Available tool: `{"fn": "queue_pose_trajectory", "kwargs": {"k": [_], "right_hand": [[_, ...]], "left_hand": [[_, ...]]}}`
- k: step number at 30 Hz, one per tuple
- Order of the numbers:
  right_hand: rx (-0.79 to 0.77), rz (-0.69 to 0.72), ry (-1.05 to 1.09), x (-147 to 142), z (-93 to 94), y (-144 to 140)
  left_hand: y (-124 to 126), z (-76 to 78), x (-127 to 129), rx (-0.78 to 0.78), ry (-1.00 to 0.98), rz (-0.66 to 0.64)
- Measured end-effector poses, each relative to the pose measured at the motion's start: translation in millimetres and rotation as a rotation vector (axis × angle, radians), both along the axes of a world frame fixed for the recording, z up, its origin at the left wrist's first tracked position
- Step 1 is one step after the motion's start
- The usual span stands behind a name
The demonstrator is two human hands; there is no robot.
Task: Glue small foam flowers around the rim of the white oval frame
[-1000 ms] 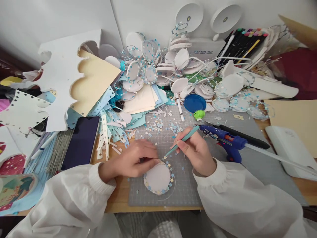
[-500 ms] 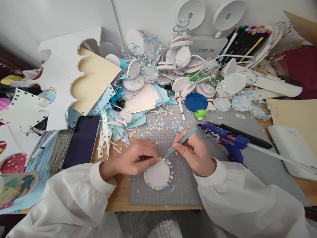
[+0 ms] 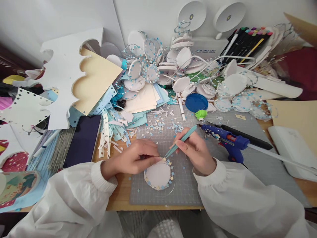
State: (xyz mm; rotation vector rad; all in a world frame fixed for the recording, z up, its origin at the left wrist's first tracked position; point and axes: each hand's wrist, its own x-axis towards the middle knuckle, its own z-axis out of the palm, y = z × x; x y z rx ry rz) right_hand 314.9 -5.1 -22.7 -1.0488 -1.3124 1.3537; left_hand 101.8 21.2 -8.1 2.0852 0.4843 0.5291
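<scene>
A white foam disc (image 3: 158,175) lies flat on the grey cutting mat (image 3: 188,185), its rim ringed with small blue and cream paper stars. My left hand (image 3: 136,157) is closed at the disc's upper left edge, thumb and forefinger pinched together; whatever is between them is too small to make out. In my right hand (image 3: 194,150) is a pair of teal tweezers (image 3: 184,139), slanting down to the left. The tweezer tips come close to the disc's top rim, beside my left fingertips. Loose paper stars (image 3: 158,127) are scattered on the mat beyond my hands.
To the right lie a blue glue gun (image 3: 230,138) and a black pen-like tool (image 3: 247,137). A phone (image 3: 83,140) rests at left beside paper strips (image 3: 106,132). Behind are a blue lid (image 3: 196,102), a green cap (image 3: 200,114) and piled white discs (image 3: 135,69).
The view has shifted very slightly. My right fingers have shifted a little on the tweezers; my left hand and the disc stay in place.
</scene>
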Motion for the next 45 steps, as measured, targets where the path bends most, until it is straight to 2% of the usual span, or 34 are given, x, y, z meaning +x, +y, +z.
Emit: {"fn": "queue_pose_trajectory", "kwargs": {"k": [5,13,21,24,30,32,35,39,42,45], "right_hand": [[0.026,0.047,-0.019,0,1.0,1],[0.022,0.035,-0.072,-2,2.0,0],[0.121,-0.102,-0.036,13,10.0,8],[0.189,-0.038,-0.1,20,13.5,10],[0.329,0.263,-0.358,25,15.2,9],[0.353,0.284,-0.412,24,13.4,9],[0.389,0.203,-0.46,22,9.8,9],[0.403,-0.014,-0.462,19,7.1,11],[0.36,-0.127,-0.377,17,6.6,12],[0.308,-0.182,-0.265,13,6.8,12]], "left_hand": [[0,1.9,0,-0.019,-0.02,0.012],[0,-1.0,-1,-0.058,-0.037,0.003],[1,0.2,-2,-0.091,-0.029,0.018],[1,1.8,-1,-0.094,-0.029,0.027],[0,3.2,-1,-0.085,-0.038,0.019],[0,3.0,-1,-0.077,-0.036,0.013],[0,2.3,-1,-0.048,-0.012,0.012],[-1,0.5,0,0.051,0.002,0.0],[-2,-1.3,1,0.158,0.017,-0.011],[-5,-2.6,2,0.23,0.045,0.035]]}}
